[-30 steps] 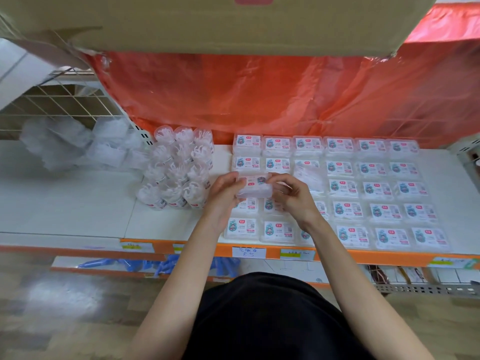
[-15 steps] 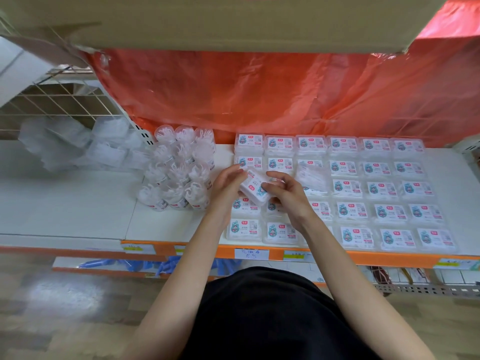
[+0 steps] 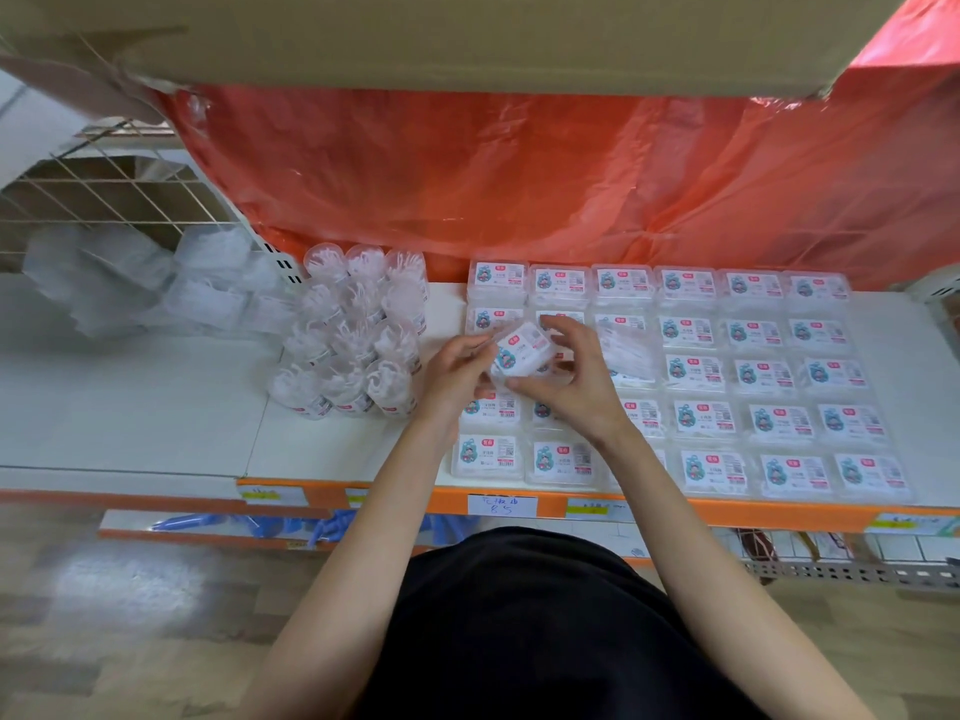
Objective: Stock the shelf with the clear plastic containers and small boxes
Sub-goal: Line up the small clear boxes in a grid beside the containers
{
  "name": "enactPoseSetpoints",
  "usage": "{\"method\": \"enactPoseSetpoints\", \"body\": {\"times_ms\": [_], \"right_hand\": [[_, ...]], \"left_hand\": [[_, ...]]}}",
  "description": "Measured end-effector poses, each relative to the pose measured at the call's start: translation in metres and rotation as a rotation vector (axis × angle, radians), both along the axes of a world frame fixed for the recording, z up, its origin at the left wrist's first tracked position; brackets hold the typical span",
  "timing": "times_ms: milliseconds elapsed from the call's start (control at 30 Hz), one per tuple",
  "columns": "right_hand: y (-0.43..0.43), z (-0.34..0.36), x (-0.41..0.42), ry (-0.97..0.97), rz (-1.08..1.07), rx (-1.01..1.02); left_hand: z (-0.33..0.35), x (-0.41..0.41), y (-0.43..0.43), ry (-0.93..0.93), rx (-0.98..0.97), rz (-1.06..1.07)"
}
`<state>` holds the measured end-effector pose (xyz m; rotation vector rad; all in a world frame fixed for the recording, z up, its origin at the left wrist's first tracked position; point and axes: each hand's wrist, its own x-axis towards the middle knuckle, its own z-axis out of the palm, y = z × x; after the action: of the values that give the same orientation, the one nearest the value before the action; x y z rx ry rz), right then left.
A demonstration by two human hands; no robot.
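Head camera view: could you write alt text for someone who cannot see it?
Two bare hands, left hand and right hand, hold one small clear labelled box tilted above a white shelf covered with rows of matching boxes. Clear round containers cluster to their left, with an orange plastic sheet behind.

We hold one small clear plastic box with a white printed label [image 3: 521,350] between our left hand [image 3: 457,374] and right hand [image 3: 569,379], tilted, just above the rows of matching clear labelled boxes [image 3: 748,376] lying flat on the white shelf with an orange front edge [image 3: 156,407]. Left of our left hand stands a cluster of round clear plastic containers [image 3: 356,335]. Beyond our hands hangs a crumpled orange-red plastic sheet [image 3: 519,184], under a brown cardboard box [image 3: 467,39].
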<state>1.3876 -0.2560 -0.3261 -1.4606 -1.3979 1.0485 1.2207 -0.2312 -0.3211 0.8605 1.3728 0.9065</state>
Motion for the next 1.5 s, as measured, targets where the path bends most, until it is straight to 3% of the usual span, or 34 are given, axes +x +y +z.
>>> {"method": "enactPoseSetpoints", "body": {"times_ms": [133,300,400,500,567,633,800,1133,1400,1500], "right_hand": [[0.008,0.003,0.004,-0.219,0.18,0.044],[0.011,-0.001,0.004,-0.291,0.174,0.096],[0.016,-0.003,0.004,-0.336,0.044,0.112],[0.027,-0.005,-0.004,-0.36,-0.135,0.147],[0.038,-0.005,-0.012,-0.408,-0.146,0.141],[0.05,-0.004,-0.021,-0.504,-0.097,0.133],[0.071,-0.002,-0.035,-0.615,0.041,0.145],[0.072,-0.012,-0.037,-0.82,0.055,0.175],[0.068,-0.01,-0.034,-0.685,0.058,0.129],[0.051,0.0,-0.023,-0.505,-0.106,0.153]], "left_hand": [[0.001,0.0,0.003,0.055,-0.009,-0.061],[0.0,0.003,0.005,0.226,0.077,-0.053],[-0.01,0.005,-0.001,0.433,0.241,-0.024],[-0.03,0.006,-0.01,0.802,0.35,-0.091],[-0.04,0.007,-0.019,1.019,0.419,-0.147],[-0.045,0.008,-0.026,1.119,0.497,-0.188],[-0.052,0.011,-0.032,1.177,0.497,-0.214],[-0.053,0.013,-0.032,1.249,0.492,-0.252],[-0.051,0.011,-0.033,1.253,0.499,-0.254],[-0.051,0.01,-0.03,1.272,0.5,-0.237]]}}
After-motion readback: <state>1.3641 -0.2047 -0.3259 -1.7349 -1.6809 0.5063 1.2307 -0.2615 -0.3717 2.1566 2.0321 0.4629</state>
